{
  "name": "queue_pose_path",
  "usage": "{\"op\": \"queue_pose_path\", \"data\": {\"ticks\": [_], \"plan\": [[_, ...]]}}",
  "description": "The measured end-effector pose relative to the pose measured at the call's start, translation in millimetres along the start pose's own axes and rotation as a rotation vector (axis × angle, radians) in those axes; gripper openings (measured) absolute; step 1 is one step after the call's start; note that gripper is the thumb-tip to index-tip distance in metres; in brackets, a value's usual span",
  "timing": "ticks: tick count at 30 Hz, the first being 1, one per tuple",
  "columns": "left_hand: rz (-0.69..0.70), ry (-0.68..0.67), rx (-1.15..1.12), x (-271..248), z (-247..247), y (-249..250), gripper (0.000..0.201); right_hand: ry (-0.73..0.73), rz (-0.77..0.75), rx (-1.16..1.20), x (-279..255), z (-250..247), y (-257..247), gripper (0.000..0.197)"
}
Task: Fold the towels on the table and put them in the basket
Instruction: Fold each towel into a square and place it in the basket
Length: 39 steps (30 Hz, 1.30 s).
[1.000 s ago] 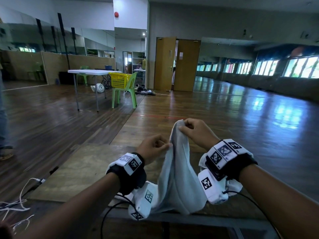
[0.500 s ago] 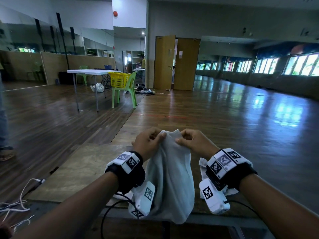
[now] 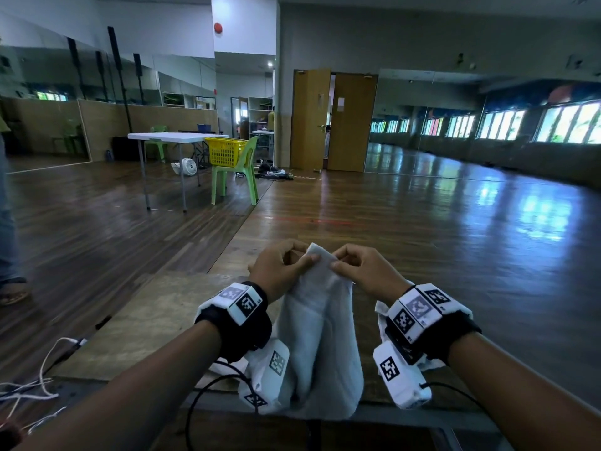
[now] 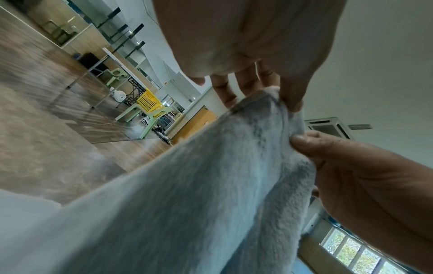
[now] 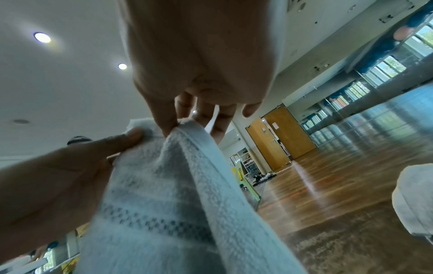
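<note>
A pale grey-white towel (image 3: 317,336) hangs bunched above the wooden table (image 3: 136,330), its lower end near the table's front edge. My left hand (image 3: 286,265) pinches the towel's top edge from the left. My right hand (image 3: 354,266) pinches that same edge from the right, almost touching the left hand. The left wrist view shows thumb and fingers closed on the towel (image 4: 234,166) hem. In the right wrist view the towel (image 5: 168,194) has a woven band. A yellow basket (image 3: 225,152) sits on a green chair (image 3: 242,172) far across the room.
A white folding table (image 3: 169,136) stands beside the green chair, with a small fan (image 3: 188,166) on the floor under it. White cables (image 3: 35,382) trail off the table's left side. A person's foot (image 3: 11,294) is at the left edge. Wide wooden floor lies beyond.
Both hands have come together at the towel's top edge: the left rose and the right dropped. The towel now hangs as a narrower bunch between them.
</note>
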<state>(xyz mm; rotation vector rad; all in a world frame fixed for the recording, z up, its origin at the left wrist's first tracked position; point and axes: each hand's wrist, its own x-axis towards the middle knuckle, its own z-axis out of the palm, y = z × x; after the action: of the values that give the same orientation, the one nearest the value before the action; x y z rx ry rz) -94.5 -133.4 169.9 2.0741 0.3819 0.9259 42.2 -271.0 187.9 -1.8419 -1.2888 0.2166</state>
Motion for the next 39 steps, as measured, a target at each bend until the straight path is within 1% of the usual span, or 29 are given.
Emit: {"op": "queue_pose_path", "data": {"ticks": [1,3,6,7,10,14,16,19,21,22,24,26,28,30,32,34,35,37,39], "plan": [[0.016,0.002,-0.005,1.1,0.0,4.0,0.021,-0.012,-0.005,-0.018,-0.3,0.9,-1.8,0.015],[0.031,0.020,0.015,2.8,-0.7,8.8,0.025,-0.028,-0.008,-0.030,-0.4,2.4,-3.3,0.018],[0.037,0.063,0.081,5.9,-5.4,7.4,0.032,-0.046,0.015,-0.039,-2.0,2.9,-2.5,0.033],[0.032,0.077,0.094,6.6,-8.0,6.8,0.032,-0.060,0.020,-0.041,-3.7,3.5,-3.1,0.033],[0.034,0.117,0.129,8.3,-17.3,7.2,0.031,-0.099,0.033,-0.034,-8.1,2.3,2.4,0.018],[0.052,0.131,0.157,10.1,-33.6,11.6,0.021,-0.110,0.038,-0.133,-13.1,-2.5,16.3,0.011],[0.078,0.137,0.182,12.4,-43.7,13.3,0.019,-0.111,0.059,-0.231,-13.9,-6.7,27.2,0.014],[0.093,0.158,0.206,16.2,-61.1,18.6,0.022,-0.120,0.082,-0.372,-14.1,-20.8,37.8,0.004],[0.094,0.170,0.219,20.5,-74.8,22.5,0.020,-0.108,0.097,-0.484,-15.3,-34.4,36.7,0.013],[0.088,0.179,0.223,22.1,-82.4,26.1,0.019,-0.092,0.092,-0.569,-15.8,-41.9,34.5,0.016],[0.086,0.189,0.233,25.7,-97.8,33.1,0.015,-0.012,0.089,-0.692,-16.2,-59.4,25.5,0.019],[0.105,0.196,0.255,28.5,-113.3,44.1,0.012,0.071,0.085,-0.736,-13.6,-77.6,12.8,0.020],[0.145,0.211,0.307,32.2,-129.4,58.7,0.014,0.150,0.059,-0.735,-9.5,-96.0,-4.8,0.021],[0.177,0.253,0.364,38.7,-147.1,75.4,0.018,0.224,0.010,-0.760,-4.0,-114.5,-28.7,0.015],[0.214,0.318,0.421,46.3,-167.1,93.5,0.016,0.306,-0.052,-0.798,3.2,-133.3,-54.6,0.006],[0.279,0.342,0.451,52.6,-185.8,113.6,0.011,0.388,-0.133,-0.793,9.3,-151.2,-82.5,0.003],[0.310,0.349,0.459,55.7,-194.4,123.9,0.013,0.415,-0.166,-0.764,13.1,-160.7,-95.6,0.003],[0.331,0.384,0.477,60.3,-212.0,145.7,0.021,0.440,-0.220,-0.697,17.8,-178.4,-123.1,0.004],[0.335,0.430,0.490,63.1,-228.8,167.2,0.027,0.463,-0.275,-0.633,20.1,-194.5,-149.3,0.012]]}}
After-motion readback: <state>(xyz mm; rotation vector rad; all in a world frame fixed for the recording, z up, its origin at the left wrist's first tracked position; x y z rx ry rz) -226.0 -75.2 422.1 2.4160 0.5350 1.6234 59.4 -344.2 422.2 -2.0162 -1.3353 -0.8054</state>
